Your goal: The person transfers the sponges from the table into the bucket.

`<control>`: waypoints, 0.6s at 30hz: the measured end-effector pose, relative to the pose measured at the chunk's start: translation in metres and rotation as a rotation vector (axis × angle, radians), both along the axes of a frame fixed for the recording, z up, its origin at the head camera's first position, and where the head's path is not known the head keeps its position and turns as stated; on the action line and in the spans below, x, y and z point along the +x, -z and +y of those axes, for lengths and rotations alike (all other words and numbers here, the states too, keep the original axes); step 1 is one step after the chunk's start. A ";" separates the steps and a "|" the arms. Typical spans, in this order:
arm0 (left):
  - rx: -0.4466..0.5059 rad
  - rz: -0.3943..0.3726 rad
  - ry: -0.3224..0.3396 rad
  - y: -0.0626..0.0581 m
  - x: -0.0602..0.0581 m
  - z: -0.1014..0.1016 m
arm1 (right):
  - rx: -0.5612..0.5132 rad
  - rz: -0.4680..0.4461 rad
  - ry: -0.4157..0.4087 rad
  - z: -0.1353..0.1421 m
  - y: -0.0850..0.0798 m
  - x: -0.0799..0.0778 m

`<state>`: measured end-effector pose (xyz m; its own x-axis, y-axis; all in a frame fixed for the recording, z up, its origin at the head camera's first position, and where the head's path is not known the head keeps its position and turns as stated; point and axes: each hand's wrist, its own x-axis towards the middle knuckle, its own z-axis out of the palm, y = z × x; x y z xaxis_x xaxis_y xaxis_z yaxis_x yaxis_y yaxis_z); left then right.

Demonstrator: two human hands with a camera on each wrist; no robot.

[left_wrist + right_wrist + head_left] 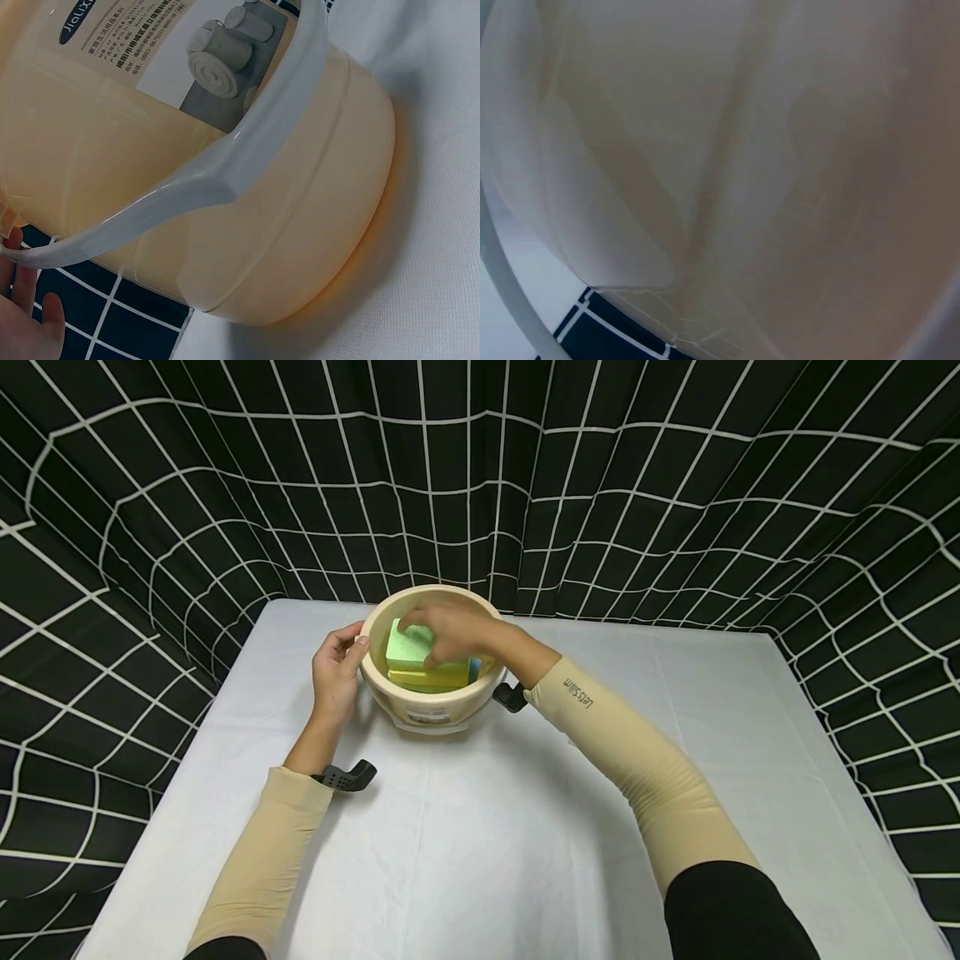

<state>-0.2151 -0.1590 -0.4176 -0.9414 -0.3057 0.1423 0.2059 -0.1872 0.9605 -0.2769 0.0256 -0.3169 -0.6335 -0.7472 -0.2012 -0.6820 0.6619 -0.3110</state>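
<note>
A cream plastic bucket (420,700) stands upright near the back of the table. My left hand (336,675) holds its left rim, thumb in front. In the left wrist view, fingers of the left hand (26,319) show beside the end of the bucket's pale handle (225,180). Inside the bucket lie a light green block (405,650), sponge-like, and a yellow piece (450,675) below it, with a bit of blue (475,670) to the right. My right hand (457,633), blurred, reaches in over the green block with thumb and fingers spread. The bucket's wall fills the right wrist view.
A white cloth covers the table (465,843). Black curtains with a white grid (480,468) hang behind and at both sides. The bucket's handle hangs down along its front, below a printed label (429,716).
</note>
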 end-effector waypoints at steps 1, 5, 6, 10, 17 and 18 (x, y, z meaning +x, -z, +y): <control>-0.001 0.000 -0.002 0.000 0.000 0.000 | -0.002 -0.009 0.001 0.000 0.001 0.000; -0.005 0.001 -0.004 0.000 0.000 0.001 | 0.012 -0.032 -0.002 0.000 0.004 -0.001; -0.005 0.002 -0.004 0.000 -0.001 0.001 | 0.018 -0.033 -0.004 0.000 0.004 -0.001; -0.003 0.005 -0.003 0.000 -0.001 0.000 | 0.033 -0.035 -0.003 0.001 0.005 -0.002; -0.014 0.006 0.009 0.001 0.000 0.000 | 0.028 -0.039 0.005 0.003 0.005 -0.001; -0.014 0.007 0.011 0.001 0.000 0.000 | 0.025 -0.039 0.003 0.003 0.005 -0.001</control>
